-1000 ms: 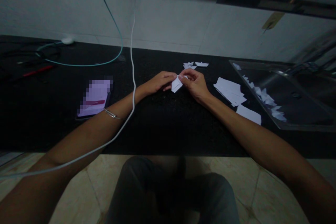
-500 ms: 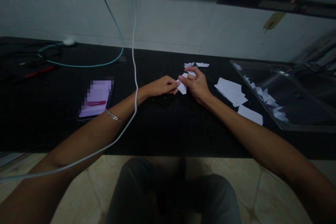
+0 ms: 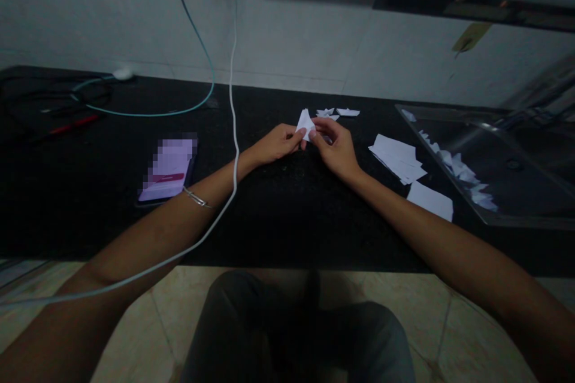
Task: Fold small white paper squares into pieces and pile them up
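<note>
A small folded piece of white paper (image 3: 305,123) is pinched between both hands above the dark countertop, its pointed end facing away from me. My left hand (image 3: 281,142) grips its lower left side with thumb and fingers. On the right side, my right hand (image 3: 336,145) holds it between thumb and curled fingers. Just behind the right hand lie several small folded paper boats (image 3: 348,112), partly hidden by its fingers. Flat white paper sheets (image 3: 395,155) rest in a loose stack to the right of that hand, with another sheet (image 3: 430,200) nearer to me.
A steel sink (image 3: 516,179) is at the right, with several folded papers (image 3: 458,167) along its left rim. A phone (image 3: 167,170) lies by my left forearm. A white cable (image 3: 234,131) hangs across that arm. A teal cable (image 3: 144,114) and red pen-like object (image 3: 74,124) lie at left.
The folded paper has been turned so that its point now faces away from me, and it sits slightly farther left. The right fingers have shifted their hold. The view has moved slightly.
</note>
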The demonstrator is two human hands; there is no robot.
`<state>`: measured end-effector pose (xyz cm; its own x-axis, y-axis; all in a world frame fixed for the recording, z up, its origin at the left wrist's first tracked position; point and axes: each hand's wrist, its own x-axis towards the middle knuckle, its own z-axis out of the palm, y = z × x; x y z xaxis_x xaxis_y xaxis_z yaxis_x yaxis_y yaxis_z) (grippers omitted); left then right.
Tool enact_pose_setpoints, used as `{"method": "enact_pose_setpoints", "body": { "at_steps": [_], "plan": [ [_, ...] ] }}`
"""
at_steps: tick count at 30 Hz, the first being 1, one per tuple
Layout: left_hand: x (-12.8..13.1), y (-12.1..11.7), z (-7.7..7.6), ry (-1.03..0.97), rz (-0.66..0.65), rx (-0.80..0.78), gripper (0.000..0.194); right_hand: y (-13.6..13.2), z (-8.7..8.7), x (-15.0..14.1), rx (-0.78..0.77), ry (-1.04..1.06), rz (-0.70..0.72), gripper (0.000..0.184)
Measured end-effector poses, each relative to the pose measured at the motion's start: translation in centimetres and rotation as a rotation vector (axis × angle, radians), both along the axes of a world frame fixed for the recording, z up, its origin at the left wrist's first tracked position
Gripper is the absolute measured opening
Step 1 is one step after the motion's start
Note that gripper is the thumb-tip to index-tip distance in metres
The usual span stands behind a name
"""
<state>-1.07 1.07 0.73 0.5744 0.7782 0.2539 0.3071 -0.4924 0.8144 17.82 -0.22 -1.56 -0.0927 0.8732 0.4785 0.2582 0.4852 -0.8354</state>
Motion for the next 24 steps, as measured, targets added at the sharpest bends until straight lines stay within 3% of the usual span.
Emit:
{"method": "enact_pose_setpoints", "body": {
  "at_steps": [12,24],
  "plan": [
    [-0.33,0.74,-0.49,-0.024,-0.03,-0.051,0.049,-0.14,-0.64,0.11,0.075,-0.185,0.063,0.044],
    [-0.36,0.8,-0.72,-0.007,0.001,-0.026,0.055,-0.65,-0.08,-0.05,0.169,-0.188,-0.005,0.035]
  ]
}}
